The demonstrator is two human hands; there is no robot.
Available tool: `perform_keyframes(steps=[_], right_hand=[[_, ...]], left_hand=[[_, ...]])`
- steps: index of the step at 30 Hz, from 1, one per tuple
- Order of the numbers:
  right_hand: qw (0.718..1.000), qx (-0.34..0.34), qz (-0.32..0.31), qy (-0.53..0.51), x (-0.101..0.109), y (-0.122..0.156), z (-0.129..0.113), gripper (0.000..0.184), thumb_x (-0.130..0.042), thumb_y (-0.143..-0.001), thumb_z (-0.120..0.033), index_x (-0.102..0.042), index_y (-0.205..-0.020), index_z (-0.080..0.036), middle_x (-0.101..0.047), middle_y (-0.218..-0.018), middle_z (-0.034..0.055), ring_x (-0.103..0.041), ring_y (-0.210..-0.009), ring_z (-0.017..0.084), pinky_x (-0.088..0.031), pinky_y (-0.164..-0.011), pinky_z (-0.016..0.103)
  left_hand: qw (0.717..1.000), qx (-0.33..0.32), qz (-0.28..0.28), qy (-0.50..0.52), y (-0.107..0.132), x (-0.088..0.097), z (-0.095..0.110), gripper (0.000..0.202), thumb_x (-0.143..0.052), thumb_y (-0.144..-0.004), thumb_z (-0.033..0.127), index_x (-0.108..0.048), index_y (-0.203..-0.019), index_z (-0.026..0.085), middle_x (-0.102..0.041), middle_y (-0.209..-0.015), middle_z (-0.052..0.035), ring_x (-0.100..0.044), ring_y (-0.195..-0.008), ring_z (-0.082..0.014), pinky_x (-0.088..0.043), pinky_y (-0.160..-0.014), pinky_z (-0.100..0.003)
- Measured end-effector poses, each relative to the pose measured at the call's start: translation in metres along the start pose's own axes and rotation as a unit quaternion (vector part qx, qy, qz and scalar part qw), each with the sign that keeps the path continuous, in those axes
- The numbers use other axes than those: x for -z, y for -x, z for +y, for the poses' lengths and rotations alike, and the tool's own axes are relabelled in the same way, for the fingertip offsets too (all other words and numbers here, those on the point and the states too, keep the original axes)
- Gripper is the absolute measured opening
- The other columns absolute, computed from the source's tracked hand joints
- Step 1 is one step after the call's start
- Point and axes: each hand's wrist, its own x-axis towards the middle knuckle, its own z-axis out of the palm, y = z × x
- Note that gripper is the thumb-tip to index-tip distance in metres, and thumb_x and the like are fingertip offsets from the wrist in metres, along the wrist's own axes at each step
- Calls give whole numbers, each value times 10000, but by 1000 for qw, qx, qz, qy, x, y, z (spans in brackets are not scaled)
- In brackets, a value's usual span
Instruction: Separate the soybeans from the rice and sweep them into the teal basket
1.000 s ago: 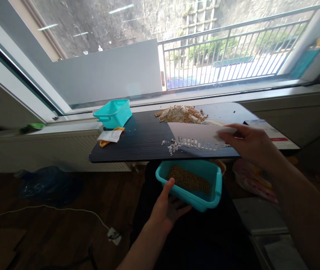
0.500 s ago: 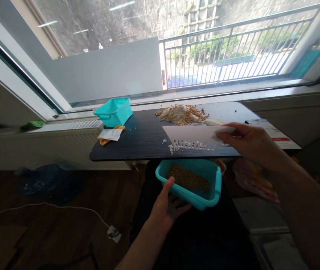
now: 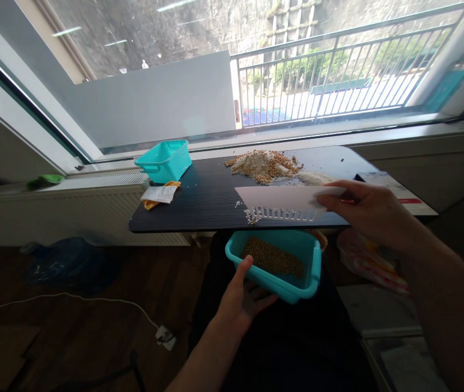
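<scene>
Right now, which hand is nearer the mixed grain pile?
Right. The right hand is right of the mixed grain pile, on its near side; the left hand is lower, farther, holding the teal bin.

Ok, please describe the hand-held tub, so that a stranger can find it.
Find the dark table by the window. Below its near edge, the left hand holds the tub. Unlike the other tub, at the table's left end, it shows brown beans inside.

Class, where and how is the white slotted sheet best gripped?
Probably pinch the white slotted sheet by its right end, coming from the right, as the right hand does: slots line its lower edge, while the upper part looks solid.
</scene>
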Motion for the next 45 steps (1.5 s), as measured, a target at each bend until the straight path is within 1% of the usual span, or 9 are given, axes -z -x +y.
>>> perform_keyframes(steps=[6,11,13,17,24,27,33,39,45], right_hand=[[999,-4,-8,-36,-2,2,-4,334,-640,-665,-493,-702,-785,-188,-639,-665,11,-526,-610,142,-449,-592,303],[999,-15,-11,-37,-1,4,-3,349,-651,-646,-496,-709,-789,-183,-640,-663,12,-538,-611,146,-464,-600,310],[999,-27,11,-16,0,4,0,362,-644,-664,-497,-719,-825,-182,-652,-683,16,-555,-632,153,-467,-628,318],[995,-39,82,46,4,2,8,379,-627,-707,-476,-728,-913,-175,-657,-691,18,-566,-651,166,-458,-651,325],[982,-62,141,109,13,-3,26,308,-612,-710,-418,-718,-878,-183,-632,-648,21,-537,-612,170,-425,-602,320],[982,-63,135,114,13,-7,28,289,-613,-704,-402,-717,-863,-184,-615,-618,17,-522,-600,168,-420,-606,326],[987,-67,99,104,11,-14,22,287,-626,-696,-408,-719,-835,-174,-599,-576,2,-498,-560,146,-397,-565,301],[989,-63,113,69,18,-6,21,358,-637,-698,-446,-724,-904,-167,-619,-643,7,-509,-595,140,-390,-566,291],[988,-64,106,87,15,-10,24,298,-633,-698,-413,-719,-864,-182,-623,-620,11,-511,-578,150,-411,-577,304]], left_hand=[[1000,-1,5,1,0,0,0,597,-611,-831,507,-507,-1305,160,-591,-1262,-187,-648,-1015,-315,-565,-828,-461],[1000,-1,0,1,0,0,0,571,-592,-848,494,-502,-1312,175,-597,-1258,-172,-652,-999,-304,-566,-819,-449],[1000,-3,-1,1,1,0,-1,561,-588,-852,491,-504,-1309,176,-598,-1257,-170,-652,-996,-302,-564,-819,-447],[1000,-4,0,1,2,0,-1,541,-600,-844,487,-526,-1280,175,-601,-1238,-169,-652,-980,-297,-557,-832,-455],[1000,-6,6,7,3,-1,-1,551,-619,-831,479,-518,-1283,180,-606,-1223,-176,-643,-1018,-314,-548,-859,-474],[1000,-2,7,6,3,-2,-2,560,-625,-825,483,-511,-1285,184,-602,-1230,-177,-641,-1031,-319,-545,-862,-477],[1000,-8,-1,3,4,-2,-4,573,-633,-822,476,-501,-1299,188,-595,-1250,-177,-634,-1058,-327,-543,-873,-478],[1000,-4,-4,-1,-1,0,-4,561,-623,-825,490,-515,-1279,178,-600,-1231,-170,-650,-983,-300,-560,-824,-455],[1000,-7,-2,1,0,0,-4,566,-642,-813,480,-516,-1283,191,-609,-1216,-174,-647,-1014,-310,-546,-855,-476]])
